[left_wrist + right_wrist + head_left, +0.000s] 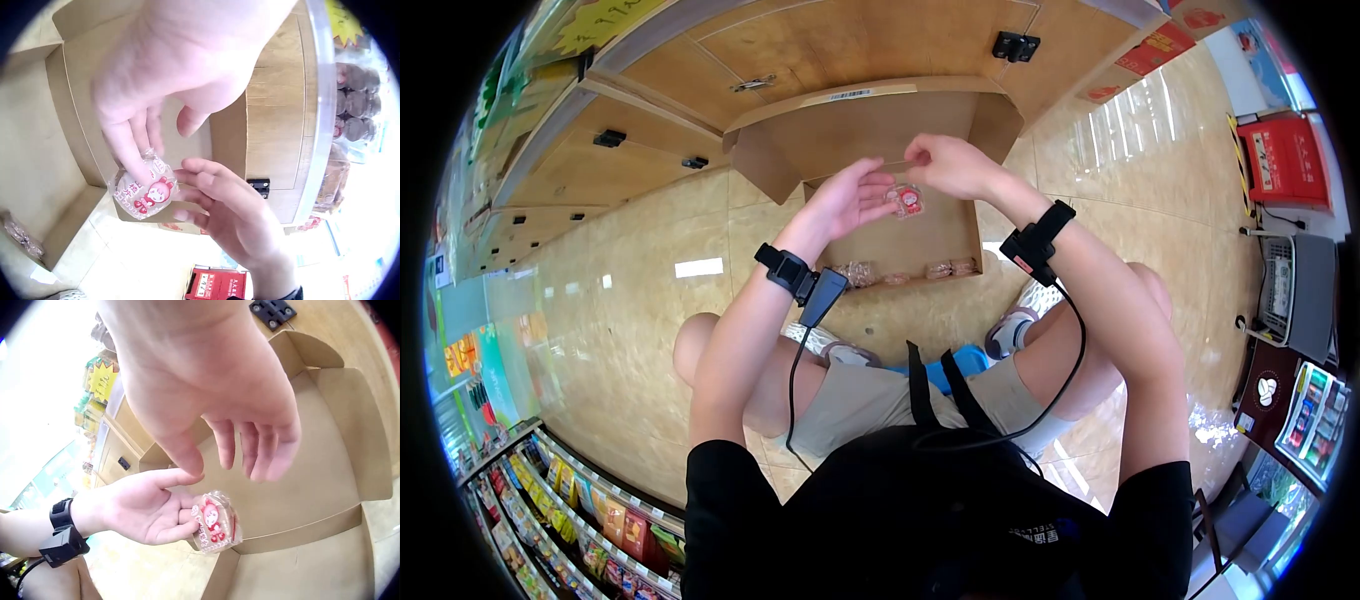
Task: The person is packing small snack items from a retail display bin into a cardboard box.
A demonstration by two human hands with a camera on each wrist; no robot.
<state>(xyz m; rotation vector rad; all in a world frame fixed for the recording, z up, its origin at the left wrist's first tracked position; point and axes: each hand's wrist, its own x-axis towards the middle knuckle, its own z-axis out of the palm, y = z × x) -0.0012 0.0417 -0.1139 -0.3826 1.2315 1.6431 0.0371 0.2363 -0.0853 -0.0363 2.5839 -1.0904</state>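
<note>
A small clear-wrapped packet with a red and pink cartoon figure is held at the fingertips of the left hand, whose palm faces up in the right wrist view. The right hand hovers beside it, fingers loosely bent and holding nothing; its fingertips are close to the packet in the left wrist view. Under both hands stands an opened cardboard box, its lid folded back.
More wrapped packets lie along the box's near edge. Wooden cabinets stand behind the box. Snack shelves are at the lower left, and a red box is at the right. The person's legs flank the near side.
</note>
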